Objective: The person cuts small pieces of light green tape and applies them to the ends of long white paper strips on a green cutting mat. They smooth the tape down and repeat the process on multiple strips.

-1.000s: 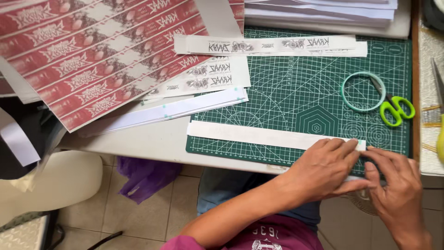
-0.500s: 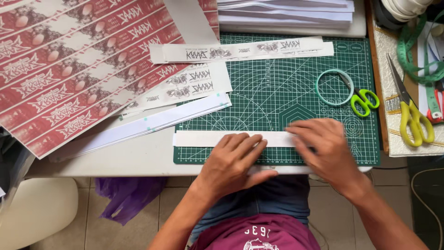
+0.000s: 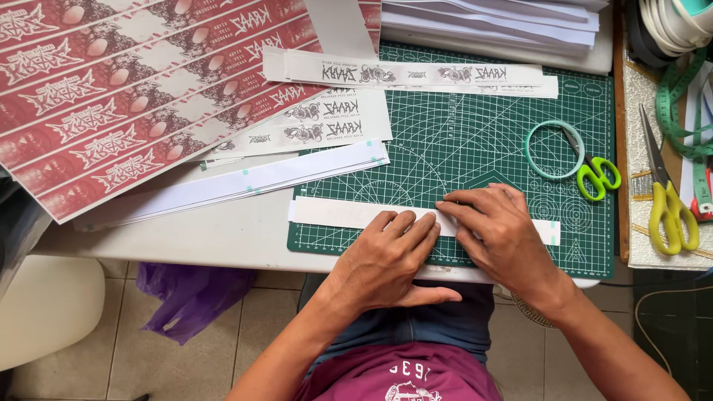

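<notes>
Printed sheets: red-and-white sheets (image 3: pixel 141 96) fanned over the table's left part.
Printed strips: white strips with black designs (image 3: pixel 416 74) along the mat's far edge.
Tape roll: pale green ring (image 3: pixel 553 148) on the mat.
Small scissors: green-handled (image 3: pixel 598 174), touching the ring.
Large scissors: yellow-handled (image 3: pixel 668 208), right of the mat.
Bag: purple (image 3: pixel 193 293), on the floor.

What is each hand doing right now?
Left hand: open, flat, pressing on the white paper strip.
Right hand: open, fingertips pressing the same strip on the green cutting mat.

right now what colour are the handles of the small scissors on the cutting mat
Bright green handles on the small scissors, lying on the dark green cutting mat; the head view shows them best.
</notes>
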`<action>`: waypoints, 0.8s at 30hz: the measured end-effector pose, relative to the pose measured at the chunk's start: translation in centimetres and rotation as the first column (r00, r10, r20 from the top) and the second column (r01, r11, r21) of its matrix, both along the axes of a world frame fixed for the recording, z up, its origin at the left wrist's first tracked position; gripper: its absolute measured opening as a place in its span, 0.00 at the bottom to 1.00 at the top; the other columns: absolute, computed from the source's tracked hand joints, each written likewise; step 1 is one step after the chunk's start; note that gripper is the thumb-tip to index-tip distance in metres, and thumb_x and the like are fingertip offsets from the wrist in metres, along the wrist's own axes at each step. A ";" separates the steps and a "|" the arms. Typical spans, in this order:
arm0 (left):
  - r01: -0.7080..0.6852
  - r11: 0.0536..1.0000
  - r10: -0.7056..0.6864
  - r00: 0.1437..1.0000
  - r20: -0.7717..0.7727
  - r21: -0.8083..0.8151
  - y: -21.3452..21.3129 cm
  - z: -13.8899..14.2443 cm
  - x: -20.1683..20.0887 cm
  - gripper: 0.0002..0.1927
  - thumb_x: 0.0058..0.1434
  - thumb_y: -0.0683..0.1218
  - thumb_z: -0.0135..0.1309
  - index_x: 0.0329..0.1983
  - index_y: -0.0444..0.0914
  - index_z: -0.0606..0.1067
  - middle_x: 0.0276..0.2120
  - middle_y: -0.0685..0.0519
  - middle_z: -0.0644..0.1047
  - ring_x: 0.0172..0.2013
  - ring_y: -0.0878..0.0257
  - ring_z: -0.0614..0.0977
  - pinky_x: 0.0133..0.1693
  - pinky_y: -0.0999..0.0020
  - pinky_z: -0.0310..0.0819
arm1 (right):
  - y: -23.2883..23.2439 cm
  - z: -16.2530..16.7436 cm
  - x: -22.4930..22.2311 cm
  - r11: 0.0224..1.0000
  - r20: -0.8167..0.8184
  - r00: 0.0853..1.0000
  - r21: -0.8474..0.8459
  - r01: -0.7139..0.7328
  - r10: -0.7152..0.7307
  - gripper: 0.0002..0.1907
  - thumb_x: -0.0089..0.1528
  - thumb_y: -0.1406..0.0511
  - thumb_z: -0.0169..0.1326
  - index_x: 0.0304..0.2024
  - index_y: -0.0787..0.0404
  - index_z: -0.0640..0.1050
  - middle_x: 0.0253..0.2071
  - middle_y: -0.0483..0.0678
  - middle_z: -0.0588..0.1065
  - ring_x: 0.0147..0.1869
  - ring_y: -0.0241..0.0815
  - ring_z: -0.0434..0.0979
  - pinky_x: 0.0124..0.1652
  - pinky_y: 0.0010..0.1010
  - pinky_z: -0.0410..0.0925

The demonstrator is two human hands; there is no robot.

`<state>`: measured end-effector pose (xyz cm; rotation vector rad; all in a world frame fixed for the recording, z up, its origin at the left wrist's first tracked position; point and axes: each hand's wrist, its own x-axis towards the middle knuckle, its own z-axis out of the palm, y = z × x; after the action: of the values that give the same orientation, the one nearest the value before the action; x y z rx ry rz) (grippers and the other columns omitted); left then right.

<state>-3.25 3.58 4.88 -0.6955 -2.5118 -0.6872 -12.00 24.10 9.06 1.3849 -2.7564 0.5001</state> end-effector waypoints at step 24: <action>-0.020 1.000 0.020 1.000 0.001 -0.004 0.4 -0.2 0.0 0.48 0.58 0.77 0.50 0.49 0.27 0.79 0.50 0.43 0.79 0.45 0.54 0.80 0.50 0.60 0.75 | 0.6 -0.7 -0.6 0.999 0.091 0.996 -0.037 -0.012 0.016 0.16 0.61 0.69 0.57 0.53 0.57 0.77 0.40 0.44 0.81 0.46 0.38 0.82 0.68 0.55 0.58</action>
<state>-3.28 3.94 4.66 -0.6708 -2.5186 -0.6758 -12.62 24.72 8.31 1.4091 -2.7941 0.6266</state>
